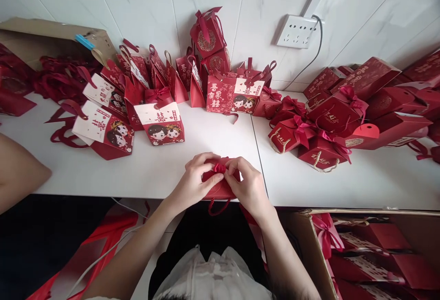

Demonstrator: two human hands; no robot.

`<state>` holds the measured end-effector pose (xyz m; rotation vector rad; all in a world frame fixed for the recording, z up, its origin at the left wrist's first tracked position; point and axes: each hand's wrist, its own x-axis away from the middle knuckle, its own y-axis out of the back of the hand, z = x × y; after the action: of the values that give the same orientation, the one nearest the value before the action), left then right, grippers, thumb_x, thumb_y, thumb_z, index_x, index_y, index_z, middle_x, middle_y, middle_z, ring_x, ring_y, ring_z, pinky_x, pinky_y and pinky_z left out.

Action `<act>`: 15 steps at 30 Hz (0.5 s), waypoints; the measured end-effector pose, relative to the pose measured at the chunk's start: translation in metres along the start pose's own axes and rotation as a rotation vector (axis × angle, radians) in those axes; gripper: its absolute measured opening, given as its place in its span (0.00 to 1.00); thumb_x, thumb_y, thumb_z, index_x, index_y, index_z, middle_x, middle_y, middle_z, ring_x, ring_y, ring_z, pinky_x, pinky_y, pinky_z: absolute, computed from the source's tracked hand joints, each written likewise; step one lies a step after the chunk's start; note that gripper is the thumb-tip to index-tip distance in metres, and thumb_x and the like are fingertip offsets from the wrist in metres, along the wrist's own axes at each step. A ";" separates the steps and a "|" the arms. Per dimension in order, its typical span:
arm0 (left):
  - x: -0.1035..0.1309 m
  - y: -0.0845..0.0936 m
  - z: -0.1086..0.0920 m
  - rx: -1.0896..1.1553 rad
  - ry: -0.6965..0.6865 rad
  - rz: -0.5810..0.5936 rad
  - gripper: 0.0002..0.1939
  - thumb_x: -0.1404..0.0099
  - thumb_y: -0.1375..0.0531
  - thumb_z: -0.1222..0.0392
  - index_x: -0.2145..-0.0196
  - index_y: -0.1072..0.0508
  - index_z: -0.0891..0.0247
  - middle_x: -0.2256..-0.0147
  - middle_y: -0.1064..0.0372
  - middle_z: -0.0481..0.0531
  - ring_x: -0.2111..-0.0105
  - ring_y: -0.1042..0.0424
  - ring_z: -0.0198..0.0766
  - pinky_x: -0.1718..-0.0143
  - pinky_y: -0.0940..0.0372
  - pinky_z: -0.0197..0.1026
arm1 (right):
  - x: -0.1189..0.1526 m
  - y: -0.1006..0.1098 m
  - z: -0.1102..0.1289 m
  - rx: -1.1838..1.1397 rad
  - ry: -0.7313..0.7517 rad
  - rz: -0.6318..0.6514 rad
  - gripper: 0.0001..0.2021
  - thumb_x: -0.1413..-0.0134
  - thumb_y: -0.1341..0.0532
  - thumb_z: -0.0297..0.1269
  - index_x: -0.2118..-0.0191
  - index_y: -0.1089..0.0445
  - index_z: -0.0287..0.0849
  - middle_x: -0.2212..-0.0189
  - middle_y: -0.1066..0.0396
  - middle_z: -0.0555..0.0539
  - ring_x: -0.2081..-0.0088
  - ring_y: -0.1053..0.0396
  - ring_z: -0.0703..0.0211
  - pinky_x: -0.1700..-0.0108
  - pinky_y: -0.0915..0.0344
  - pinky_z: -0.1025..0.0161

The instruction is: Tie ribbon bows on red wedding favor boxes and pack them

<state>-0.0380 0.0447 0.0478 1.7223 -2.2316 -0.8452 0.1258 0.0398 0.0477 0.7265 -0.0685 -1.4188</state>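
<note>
At the table's front edge lies a small red gift box (pixel 220 191) with a red cord handle (pixel 219 208) hanging over the edge. On top of the box sits a red ribbon bow (pixel 220 167). My left hand (pixel 202 176) pinches the bow's left side between thumb and fingers. From the other side my right hand (pixel 245 178) grips the ribbon with curled fingers. Both hands partly cover the box, so its far side is mostly hidden. Behind them stands a white-and-red box printed with two cartoon faces (pixel 165 125).
More red gift boxes (pixel 103 130) crowd the left and back, near a cardboard box (pixel 68 34). Rope-handled boxes (pixel 325 153) pile up at right. A carton (pixel 309 245) of boxes stands below the table. Another person's arm (pixel 20 171) rests at left. A power outlet (pixel 297 31) is on the wall.
</note>
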 end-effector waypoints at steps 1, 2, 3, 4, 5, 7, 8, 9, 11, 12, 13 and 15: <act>-0.001 -0.002 0.003 0.051 0.021 -0.004 0.10 0.36 0.45 0.56 0.68 0.26 0.62 0.50 0.33 0.56 0.47 0.37 0.47 0.44 0.40 0.50 | 0.000 0.002 -0.002 -0.015 -0.015 0.015 0.08 0.45 0.44 0.27 0.72 0.42 0.45 0.71 0.32 0.50 0.68 0.33 0.61 0.65 0.35 0.64; -0.002 -0.004 0.006 0.099 0.038 0.003 0.10 0.36 0.45 0.56 0.69 0.26 0.61 0.50 0.33 0.56 0.46 0.37 0.47 0.44 0.40 0.50 | -0.001 0.004 -0.003 -0.033 -0.033 0.035 0.07 0.44 0.44 0.28 0.71 0.41 0.45 0.71 0.31 0.51 0.68 0.33 0.61 0.65 0.35 0.64; -0.003 -0.005 0.008 0.145 0.051 0.021 0.10 0.36 0.45 0.55 0.68 0.25 0.61 0.49 0.34 0.56 0.45 0.38 0.47 0.44 0.40 0.49 | -0.002 0.007 -0.005 -0.051 -0.049 0.058 0.06 0.44 0.44 0.29 0.70 0.40 0.45 0.70 0.31 0.51 0.68 0.32 0.62 0.64 0.35 0.64; -0.004 -0.005 0.011 0.191 0.063 0.047 0.10 0.36 0.45 0.55 0.66 0.25 0.60 0.47 0.35 0.55 0.45 0.38 0.47 0.43 0.41 0.49 | -0.002 0.009 -0.006 -0.069 -0.058 0.085 0.05 0.43 0.44 0.29 0.69 0.39 0.45 0.69 0.30 0.51 0.67 0.32 0.62 0.63 0.35 0.65; -0.006 -0.005 0.013 0.235 0.070 0.077 0.11 0.36 0.45 0.55 0.64 0.25 0.60 0.46 0.37 0.55 0.44 0.39 0.47 0.43 0.41 0.48 | -0.003 0.011 -0.007 -0.082 -0.059 0.110 0.04 0.43 0.44 0.29 0.67 0.37 0.45 0.69 0.30 0.51 0.66 0.32 0.62 0.62 0.35 0.65; -0.008 -0.004 0.015 0.315 0.076 0.124 0.11 0.36 0.45 0.54 0.64 0.24 0.60 0.44 0.39 0.54 0.44 0.38 0.47 0.43 0.40 0.48 | -0.004 0.013 -0.009 -0.087 -0.040 0.142 0.04 0.43 0.45 0.28 0.64 0.36 0.45 0.67 0.29 0.51 0.65 0.31 0.62 0.60 0.35 0.65; -0.009 -0.003 0.015 0.352 0.074 0.140 0.11 0.36 0.45 0.54 0.66 0.24 0.60 0.44 0.40 0.54 0.44 0.38 0.47 0.44 0.39 0.47 | -0.005 0.013 -0.009 -0.079 -0.028 0.147 0.05 0.42 0.45 0.28 0.63 0.35 0.45 0.67 0.29 0.51 0.65 0.31 0.62 0.60 0.34 0.64; -0.010 -0.003 0.015 0.381 0.073 0.148 0.13 0.36 0.45 0.54 0.69 0.24 0.61 0.44 0.40 0.54 0.45 0.38 0.47 0.45 0.38 0.46 | -0.005 0.013 -0.009 -0.065 -0.017 0.145 0.05 0.42 0.45 0.27 0.63 0.35 0.45 0.67 0.29 0.51 0.65 0.31 0.62 0.60 0.34 0.64; -0.011 -0.005 0.014 0.405 0.092 0.125 0.16 0.35 0.47 0.53 0.75 0.26 0.62 0.44 0.39 0.54 0.45 0.38 0.47 0.46 0.37 0.46 | -0.006 0.010 -0.008 -0.030 0.011 0.125 0.06 0.42 0.46 0.26 0.63 0.35 0.44 0.68 0.30 0.50 0.65 0.31 0.62 0.60 0.34 0.63; -0.011 -0.006 0.013 0.401 0.110 0.100 0.18 0.34 0.47 0.53 0.76 0.27 0.62 0.45 0.39 0.54 0.45 0.38 0.47 0.46 0.37 0.45 | -0.006 0.009 -0.008 -0.012 0.035 0.108 0.06 0.41 0.46 0.26 0.63 0.35 0.44 0.67 0.30 0.50 0.65 0.31 0.61 0.60 0.34 0.63; -0.011 -0.007 0.012 0.393 0.128 0.074 0.18 0.34 0.48 0.53 0.77 0.27 0.62 0.45 0.38 0.53 0.45 0.37 0.46 0.46 0.38 0.44 | -0.005 0.009 -0.007 0.006 0.064 0.082 0.06 0.41 0.46 0.26 0.62 0.35 0.44 0.66 0.30 0.48 0.64 0.31 0.61 0.59 0.33 0.62; -0.011 -0.009 0.011 0.378 0.159 0.030 0.19 0.33 0.49 0.53 0.77 0.28 0.62 0.45 0.37 0.53 0.46 0.36 0.45 0.45 0.38 0.43 | -0.002 0.008 -0.006 0.044 0.119 0.019 0.06 0.41 0.45 0.27 0.62 0.34 0.43 0.62 0.33 0.46 0.60 0.32 0.60 0.58 0.33 0.61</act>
<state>-0.0326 0.0573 0.0363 1.8254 -2.4134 -0.2756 0.1352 0.0438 0.0481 0.8438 -0.0139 -1.3570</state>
